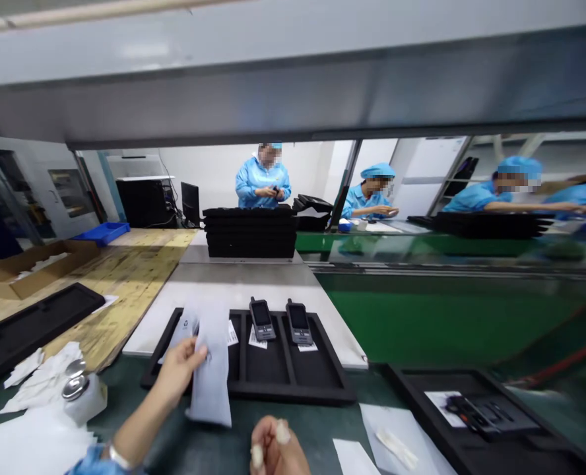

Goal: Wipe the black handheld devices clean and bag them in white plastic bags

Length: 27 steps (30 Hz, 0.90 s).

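My left hand (179, 371) pinches a thin white pouch (210, 369), which hangs blurred over the left end of a black slotted tray (283, 386). Two dark handsets (262, 319) (299, 322) lie in the tray's middle slots on small white slips. At the bottom edge my right hand (276, 450) is curled closed, with white covers on two fingertips; what it holds, if anything, is hidden.
A second black tray (491, 422) with a handset lies at right, white sheets (396, 442) beside it. A metal-capped bottle (81, 394) and white wipes sit at left. Stacked black trays (251, 232), a green conveyor (446, 310) and several workers in blue stand beyond.
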Available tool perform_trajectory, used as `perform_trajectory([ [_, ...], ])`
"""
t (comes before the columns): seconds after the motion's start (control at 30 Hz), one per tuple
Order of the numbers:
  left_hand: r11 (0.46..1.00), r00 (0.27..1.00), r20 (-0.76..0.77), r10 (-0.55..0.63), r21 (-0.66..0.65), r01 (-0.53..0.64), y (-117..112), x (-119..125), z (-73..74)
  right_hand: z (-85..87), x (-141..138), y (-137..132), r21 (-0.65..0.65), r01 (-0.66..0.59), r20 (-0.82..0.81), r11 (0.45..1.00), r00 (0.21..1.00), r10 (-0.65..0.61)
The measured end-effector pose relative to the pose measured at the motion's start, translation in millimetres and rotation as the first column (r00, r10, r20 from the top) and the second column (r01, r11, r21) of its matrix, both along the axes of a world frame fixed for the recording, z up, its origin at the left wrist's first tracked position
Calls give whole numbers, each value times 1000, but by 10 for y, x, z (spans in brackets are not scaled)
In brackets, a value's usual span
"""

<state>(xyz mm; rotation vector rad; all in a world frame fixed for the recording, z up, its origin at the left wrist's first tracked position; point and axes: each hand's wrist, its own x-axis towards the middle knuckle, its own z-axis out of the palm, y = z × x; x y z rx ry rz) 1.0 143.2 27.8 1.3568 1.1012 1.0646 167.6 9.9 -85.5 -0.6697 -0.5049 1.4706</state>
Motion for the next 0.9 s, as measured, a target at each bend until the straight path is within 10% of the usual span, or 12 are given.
perform_trajectory([
  [0.2, 999, 977, -207, 49, -10, -52, 940, 397, -60, 294, 323, -118, 208, -70, -245, 976, 962, 122],
  [0.33, 995, 930, -362, 58, 96, -24, 1057, 558, -94, 338, 320, -131, 305, -91, -311, 948, 931, 189],
  [0.57, 921, 869, -434, -238, 183, 344, 44, 790, 92, 257, 270, -151, 353, -135, -336, 926, 905, 261],
  [0.7, 714, 684, -259, -683, -38, 699, -669, 944, 235, 168, 224, -194, 331, -165, -341, 929, 897, 280],
  [0.9, 617, 697, 47, -716, -426, 662, -1029, 992, 49, 36, 146, -250, 238, -205, -320, 949, 906, 276],
])
